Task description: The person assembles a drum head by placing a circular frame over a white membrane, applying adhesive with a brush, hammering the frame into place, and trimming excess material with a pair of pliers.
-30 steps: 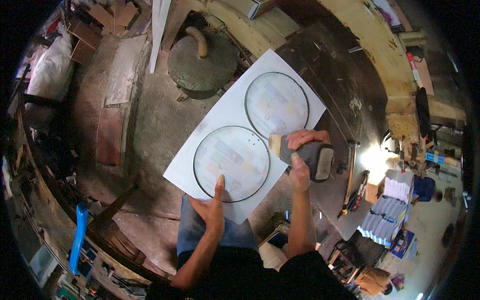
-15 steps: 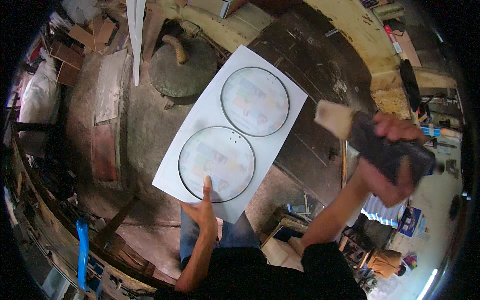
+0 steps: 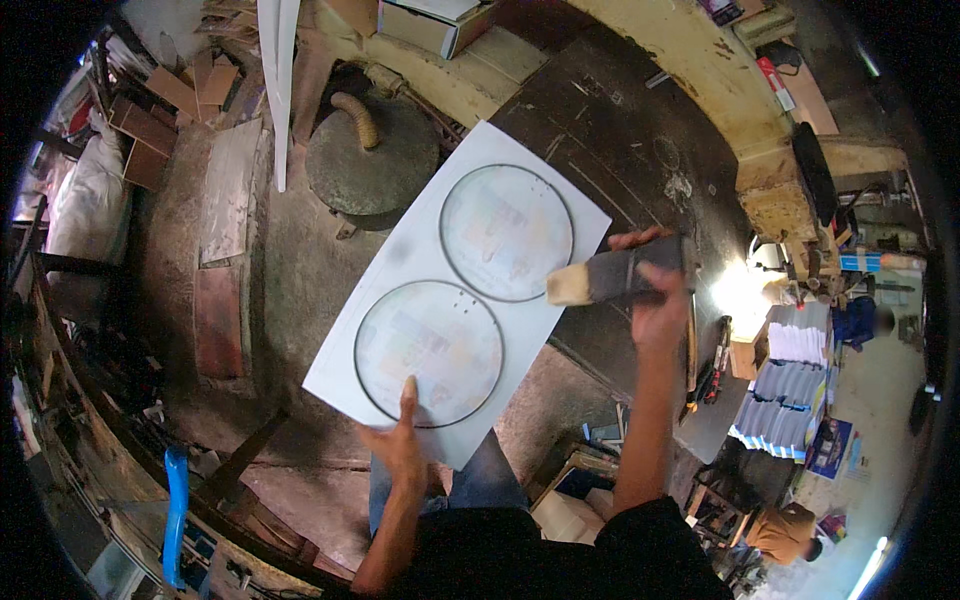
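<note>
A white rectangular sheet (image 3: 395, 262) lies tilted in front of me, above my lap. On it are two dark-edged circles, an upper circle (image 3: 508, 235) and a lower circle (image 3: 430, 345), with faint coloured printing inside. My left hand (image 3: 402, 450) grips the sheet's near edge, its thumb on top inside the lower circle and its other fingers hidden underneath. My right hand (image 3: 660, 305) is closed round a broad dark brush-like tool (image 3: 612, 277) with a pale tan end. That tan end is at the sheet's right edge, beside the upper circle; whether it touches cannot be seen.
Beyond the sheet stands a round grey drum-like lid (image 3: 372, 165) with a ribbed hose. A dark worn surface (image 3: 600, 130) lies at the far right. Stacked printed sheets (image 3: 785, 395) and a bright lamp (image 3: 745, 288) are at the right; another person (image 3: 780, 533) is lower right.
My right hand has swung left with the brush-like tool, bringing its tan end to the sheet's right edge. My left hand still holds the sheet, which appears slightly lower in view.
</note>
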`<state>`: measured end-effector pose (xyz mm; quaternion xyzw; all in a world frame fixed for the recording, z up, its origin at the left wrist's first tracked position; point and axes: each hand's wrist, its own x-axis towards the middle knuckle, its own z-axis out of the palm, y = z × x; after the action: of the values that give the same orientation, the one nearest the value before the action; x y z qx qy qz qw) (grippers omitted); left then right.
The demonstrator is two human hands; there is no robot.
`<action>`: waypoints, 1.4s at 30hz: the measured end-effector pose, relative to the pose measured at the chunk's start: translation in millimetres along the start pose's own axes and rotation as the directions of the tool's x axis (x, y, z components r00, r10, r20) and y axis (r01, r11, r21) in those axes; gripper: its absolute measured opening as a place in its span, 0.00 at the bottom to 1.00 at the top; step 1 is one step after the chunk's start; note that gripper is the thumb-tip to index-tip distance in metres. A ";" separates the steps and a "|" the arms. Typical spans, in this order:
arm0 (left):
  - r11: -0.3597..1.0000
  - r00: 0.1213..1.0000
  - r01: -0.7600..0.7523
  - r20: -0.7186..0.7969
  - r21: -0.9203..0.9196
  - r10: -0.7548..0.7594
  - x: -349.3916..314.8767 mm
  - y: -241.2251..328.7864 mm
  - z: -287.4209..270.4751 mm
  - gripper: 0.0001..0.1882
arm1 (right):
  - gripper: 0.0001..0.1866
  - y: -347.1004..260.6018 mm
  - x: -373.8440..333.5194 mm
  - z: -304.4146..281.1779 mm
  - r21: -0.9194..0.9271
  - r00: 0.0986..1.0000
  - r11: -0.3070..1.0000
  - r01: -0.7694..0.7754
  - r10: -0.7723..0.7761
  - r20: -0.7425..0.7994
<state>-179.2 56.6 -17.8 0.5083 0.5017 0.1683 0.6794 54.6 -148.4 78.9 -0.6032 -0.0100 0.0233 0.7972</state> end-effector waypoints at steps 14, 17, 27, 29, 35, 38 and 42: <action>0.998 0.995 0.059 -0.086 0.036 -0.056 16.4 -11.6 -33.3 0.40 | 0.22 -112.6 43.3 42.8 -0.004 0.597 0.720 0.693 -0.572 0.562; 0.997 0.996 0.059 -0.069 0.047 -0.055 12.1 -10.7 -31.1 0.39 | 0.20 -14.5 53.6 31.7 -0.256 0.764 0.732 0.632 -0.534 0.362; 0.998 1.000 0.004 -0.007 0.059 -0.004 18.8 -20.7 -34.7 0.37 | 0.17 1.0 102.6 -19.0 0.330 0.988 0.944 0.015 0.038 -0.152; 0.999 1.000 0.005 -0.006 0.053 -0.004 13.3 -9.8 -26.7 0.37 | 0.18 -21.8 89.4 -13.0 0.015 0.963 0.976 0.219 -0.218 0.157; 0.997 0.996 0.045 -0.076 0.062 -0.041 14.4 -5.4 -32.7 0.36 | 0.20 -126.8 70.7 50.9 -0.109 0.586 0.665 0.739 -0.555 0.590; 0.997 0.998 0.052 -0.034 0.065 -0.050 10.8 -2.2 -29.3 0.36 | 0.19 -37.1 77.5 29.7 -0.247 0.737 0.716 0.653 -0.526 0.424; 0.989 0.999 0.051 -0.007 0.140 -0.050 14.9 -4.0 -28.4 0.37 | 0.17 13.6 111.3 11.7 -0.276 0.893 0.860 0.430 -0.359 0.272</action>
<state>-198.0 80.8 -28.3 0.5416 0.5263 0.1162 0.6451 164.9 -128.0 67.6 -0.7064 -0.2223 -0.0795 0.6673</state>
